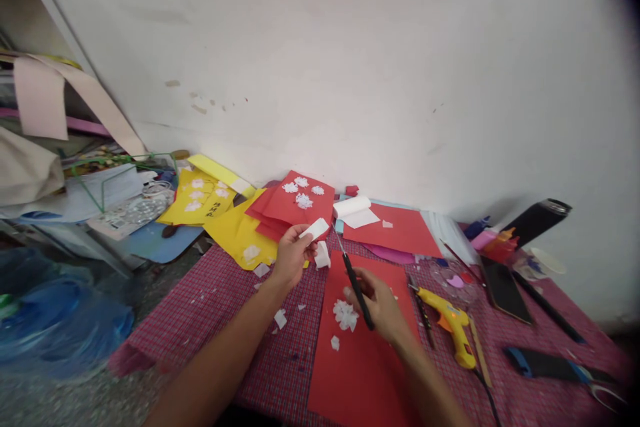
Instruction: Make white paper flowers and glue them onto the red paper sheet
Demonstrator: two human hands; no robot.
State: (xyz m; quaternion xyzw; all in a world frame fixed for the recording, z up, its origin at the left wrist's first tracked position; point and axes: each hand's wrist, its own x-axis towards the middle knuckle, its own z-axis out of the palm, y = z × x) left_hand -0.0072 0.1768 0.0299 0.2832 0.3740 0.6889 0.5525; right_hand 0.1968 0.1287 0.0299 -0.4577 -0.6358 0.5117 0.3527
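My left hand [295, 250] pinches a folded strip of white paper [316, 229] above the checked cloth. Another white piece [323, 255] hangs or lies just below those fingers; I cannot tell which. In my right hand [377, 300] is a slim black-handled tool [357, 290] with a thin metal end pointing up toward the strip; its exact kind is unclear. Beneath the right hand lies a large red sheet [367, 373]. It bears a ruffled white paper flower [345, 315] and a small white scrap [335, 343].
Red cards with white flowers [305, 190] and yellow sheets [240, 230] lie at the back left. A white paper roll [353, 205] rests behind the hands. To the right are a yellow glue gun [453, 320] with a cord, a phone [506, 290] and a black flask [537, 220].
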